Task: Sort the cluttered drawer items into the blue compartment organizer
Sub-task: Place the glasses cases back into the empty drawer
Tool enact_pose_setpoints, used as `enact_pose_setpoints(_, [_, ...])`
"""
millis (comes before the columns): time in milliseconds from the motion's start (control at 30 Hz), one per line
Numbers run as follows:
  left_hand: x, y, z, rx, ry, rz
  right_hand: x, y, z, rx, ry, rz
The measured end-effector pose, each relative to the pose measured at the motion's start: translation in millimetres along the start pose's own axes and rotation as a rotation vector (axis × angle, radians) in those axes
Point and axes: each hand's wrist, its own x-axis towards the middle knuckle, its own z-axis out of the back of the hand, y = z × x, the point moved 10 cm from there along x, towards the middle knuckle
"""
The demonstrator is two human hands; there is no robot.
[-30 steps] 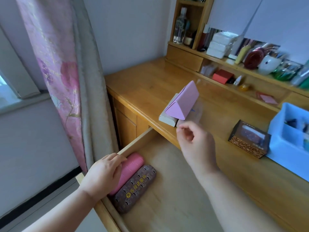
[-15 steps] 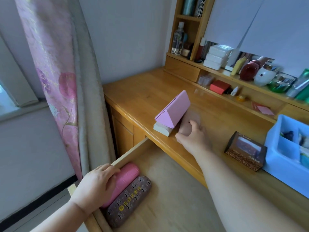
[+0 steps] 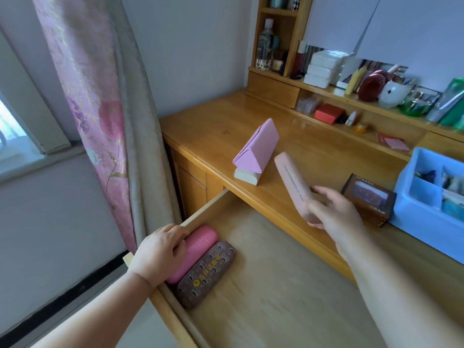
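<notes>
One pale pink case [image 3: 292, 183], long axis pointing away-left, is pinched in the right hand [image 3: 334, 212] grip.

Drawer [image 3: 251, 285]: pulled out below the surface's [image 3: 226, 116] front edge.
In drawer: 2 cases side by side at its left wall; ribbed case [image 3: 198, 244] outermost, printed case [image 3: 208, 272] to its right.
On surface: triangular case [image 3: 258, 146] atop a flat box [image 3: 244, 175]; long case [image 3: 291, 182] right of it; windowed box [image 3: 369, 199] further right; organizer [image 3: 414, 222] rightmost.
Shelf [image 3: 326, 94]: behind, along the wall.
</notes>
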Motion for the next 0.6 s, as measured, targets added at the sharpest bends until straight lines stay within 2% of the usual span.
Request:
enact_pose_setpoints(100, [-0.8,2.5,-6.8,0.002,0.039,-0.006,-52.3,-1.7,-22.6,0.165,0.235,0.1])
enact_pose_setpoints(200, [-0.6,1.4,-21.3,0.052,0.126,-0.046,-89.4,-38.2,-55.6,0.009,0.373,0.067])
enact_pose_setpoints(367, [6.0,-24.0,-49.7,0.028,0.209,-0.171,-98.8,-110.3,-77.4,-0.389,0.364,-0.037])
enact_pose_setpoints(600, [28.6,-67.6,-110.4,0.255,0.397,-0.326,-83.8,-134.1,-70.2,-0.771,0.367,0.179])
